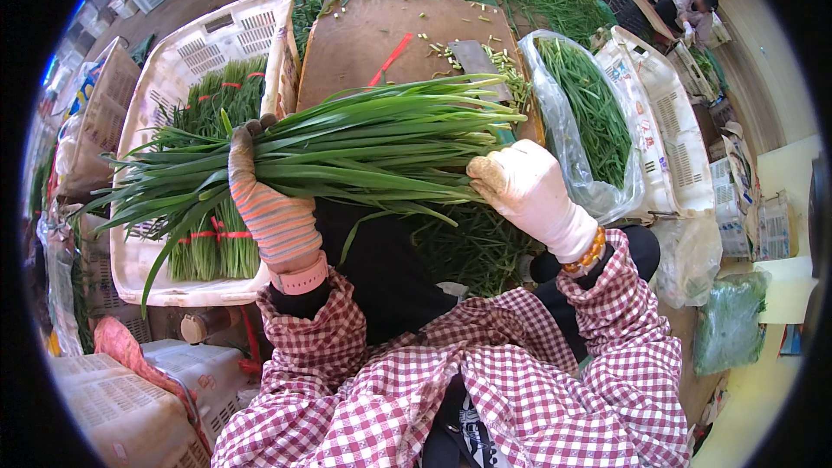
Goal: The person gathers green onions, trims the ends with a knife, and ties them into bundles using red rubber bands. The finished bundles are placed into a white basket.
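Observation:
My left hand (270,201), in a striped knit glove, grips a large bunch of long green garlic chives (364,143) near its leafy end. The bunch lies sideways in the air, its pale stem ends towards the right. At those lower stem ends is my right hand (533,192) in a white glove, its fingertips closed on a few stems. Behind the bunch is a brown board (351,32) with a red tie strip (392,60), a wide metal blade (478,62) partly hidden by the leaves, and cut stem pieces (510,71).
On the left, a white plastic crate (188,299) holds bunches tied with red bands (218,253). A plastic bag of loose greens (582,110) leans by another white crate (676,136) on the right. Loose greens (481,247) lie below my hands. Another person (692,10) sits far right.

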`<action>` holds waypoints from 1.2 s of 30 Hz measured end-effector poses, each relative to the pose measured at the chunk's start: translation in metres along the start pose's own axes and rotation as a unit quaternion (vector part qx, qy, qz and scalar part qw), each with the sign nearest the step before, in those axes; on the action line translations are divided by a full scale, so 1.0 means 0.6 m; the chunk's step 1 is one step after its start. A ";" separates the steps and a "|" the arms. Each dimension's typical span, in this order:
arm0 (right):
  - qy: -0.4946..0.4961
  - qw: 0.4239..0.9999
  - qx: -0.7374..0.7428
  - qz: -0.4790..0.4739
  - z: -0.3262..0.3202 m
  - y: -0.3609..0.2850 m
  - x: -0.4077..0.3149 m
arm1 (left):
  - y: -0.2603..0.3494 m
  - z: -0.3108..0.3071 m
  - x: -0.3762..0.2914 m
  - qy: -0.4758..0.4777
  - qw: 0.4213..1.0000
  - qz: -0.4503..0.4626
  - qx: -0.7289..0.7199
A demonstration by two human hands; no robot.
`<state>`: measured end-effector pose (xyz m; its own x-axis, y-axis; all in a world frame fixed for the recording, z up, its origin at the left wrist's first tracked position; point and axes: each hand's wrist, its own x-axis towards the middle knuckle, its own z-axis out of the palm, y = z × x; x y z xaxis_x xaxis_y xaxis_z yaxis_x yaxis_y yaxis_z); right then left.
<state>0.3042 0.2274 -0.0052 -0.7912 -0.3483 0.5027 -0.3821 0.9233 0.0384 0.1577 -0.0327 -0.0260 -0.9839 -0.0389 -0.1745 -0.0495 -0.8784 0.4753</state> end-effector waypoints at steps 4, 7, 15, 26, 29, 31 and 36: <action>-0.034 0.997 -0.020 0.061 -0.024 0.024 -0.056 | -0.001 -0.001 -0.001 -0.014 1.000 0.012 0.016; -0.060 0.992 -0.007 0.108 -0.013 0.040 -0.107 | -0.005 -0.002 -0.002 0.007 1.000 -0.009 -0.007; -0.278 0.918 -0.114 0.258 0.000 0.083 -0.185 | 0.000 0.000 -0.010 -0.008 0.999 0.018 0.047; -0.220 0.686 0.502 0.478 0.050 0.031 -0.098 | -0.002 -0.014 -0.004 -0.032 0.999 0.022 0.038; -0.215 0.663 0.475 0.538 0.047 0.026 -0.104 | 0.008 -0.018 -0.001 -0.021 0.999 0.028 0.039; -0.163 0.679 0.477 0.535 0.034 0.022 -0.113 | 0.008 -0.018 0.000 -0.005 0.998 0.039 0.052; -0.112 0.814 0.322 0.471 0.016 0.029 -0.159 | -0.007 -0.013 -0.004 -0.013 0.995 0.046 0.082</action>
<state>0.3688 0.2750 -0.0608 -0.9176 0.3772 -0.1255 0.3302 0.5476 -0.7688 0.1616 -0.0329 -0.0343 -0.9895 -0.1012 -0.1033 0.0149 -0.7820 0.6231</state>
